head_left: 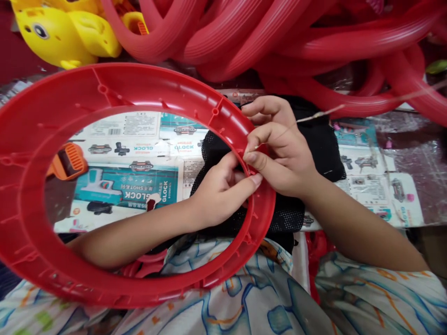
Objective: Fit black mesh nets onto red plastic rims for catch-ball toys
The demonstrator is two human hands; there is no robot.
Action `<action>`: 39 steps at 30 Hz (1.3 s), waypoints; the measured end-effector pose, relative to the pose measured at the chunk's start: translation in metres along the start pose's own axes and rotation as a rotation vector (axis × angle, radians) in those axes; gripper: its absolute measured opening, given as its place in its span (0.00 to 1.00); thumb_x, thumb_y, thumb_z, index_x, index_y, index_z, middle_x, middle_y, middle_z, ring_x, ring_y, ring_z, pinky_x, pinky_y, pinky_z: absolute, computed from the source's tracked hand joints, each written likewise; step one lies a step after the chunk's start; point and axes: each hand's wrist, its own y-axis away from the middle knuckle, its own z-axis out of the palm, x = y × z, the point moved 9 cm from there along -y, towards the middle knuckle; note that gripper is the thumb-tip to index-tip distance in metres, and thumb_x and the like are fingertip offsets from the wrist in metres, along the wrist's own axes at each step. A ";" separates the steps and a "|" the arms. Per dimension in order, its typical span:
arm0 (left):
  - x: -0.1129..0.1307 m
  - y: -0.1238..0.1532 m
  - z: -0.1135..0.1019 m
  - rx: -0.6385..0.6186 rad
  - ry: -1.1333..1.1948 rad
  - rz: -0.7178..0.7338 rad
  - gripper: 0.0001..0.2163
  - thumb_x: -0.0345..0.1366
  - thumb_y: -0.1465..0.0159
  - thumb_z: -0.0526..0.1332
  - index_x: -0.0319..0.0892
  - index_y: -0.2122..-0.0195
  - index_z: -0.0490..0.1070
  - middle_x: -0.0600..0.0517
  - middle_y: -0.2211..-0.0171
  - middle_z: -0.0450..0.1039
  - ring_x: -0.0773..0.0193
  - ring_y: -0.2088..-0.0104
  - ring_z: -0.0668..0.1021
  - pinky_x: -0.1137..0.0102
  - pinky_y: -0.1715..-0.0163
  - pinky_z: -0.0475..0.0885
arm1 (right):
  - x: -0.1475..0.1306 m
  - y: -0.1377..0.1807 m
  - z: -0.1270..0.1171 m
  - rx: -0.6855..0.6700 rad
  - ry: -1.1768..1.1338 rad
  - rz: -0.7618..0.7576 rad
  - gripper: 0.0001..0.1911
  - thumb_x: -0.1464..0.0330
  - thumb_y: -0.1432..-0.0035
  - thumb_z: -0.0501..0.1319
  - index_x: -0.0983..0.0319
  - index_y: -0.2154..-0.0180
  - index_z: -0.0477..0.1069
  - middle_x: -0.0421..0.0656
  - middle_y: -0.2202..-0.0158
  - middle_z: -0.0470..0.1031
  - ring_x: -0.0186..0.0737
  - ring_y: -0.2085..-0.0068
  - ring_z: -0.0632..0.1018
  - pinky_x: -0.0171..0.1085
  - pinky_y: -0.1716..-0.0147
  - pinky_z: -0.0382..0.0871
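A large red plastic ring [139,81] is held up and tilted over my lap, its ribbed, hollow inner side towards me. My left hand [221,193] reaches through the opening and grips the right part of the rim, thumb on the near face. My right hand [284,146] pinches a thin string [324,113] between thumb and forefinger, right at the rim. One end of this string trails off beyond the hand to the right. Black mesh cloth [323,144] lies behind and below both hands.
Red ribbed tubes [230,46] are heaped along the back. A yellow toy figure with a printed eye [59,37] sits at the back left. Flattened printed cardboard [139,186] covers the table beneath the ring. An orange plastic piece [71,160] shows through the opening.
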 end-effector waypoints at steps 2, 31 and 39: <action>0.006 -0.002 -0.002 0.047 0.019 0.036 0.07 0.29 0.43 0.64 0.42 0.67 0.66 0.59 0.75 0.73 0.72 0.74 0.77 0.78 0.74 0.73 | -0.002 0.000 -0.001 0.012 0.013 -0.024 0.09 0.60 0.38 0.62 0.58 0.67 0.70 0.44 0.46 0.68 0.44 0.43 0.71 0.49 0.40 0.67; 0.000 -0.005 -0.011 -0.089 0.003 -0.067 0.07 0.34 0.38 0.60 0.41 0.73 0.69 0.58 0.81 0.73 0.69 0.81 0.78 0.76 0.79 0.76 | 0.010 0.000 0.009 -0.025 -0.091 0.146 0.15 0.55 0.37 0.61 0.60 0.67 0.71 0.43 0.45 0.69 0.44 0.40 0.69 0.50 0.35 0.62; -0.008 -0.005 -0.018 -0.119 -0.046 -0.079 0.08 0.36 0.37 0.59 0.41 0.72 0.73 0.57 0.81 0.76 0.66 0.80 0.80 0.75 0.80 0.78 | 0.007 -0.001 -0.009 0.108 0.031 0.152 0.11 0.61 0.34 0.55 0.59 0.66 0.71 0.41 0.59 0.73 0.38 0.53 0.75 0.41 0.49 0.70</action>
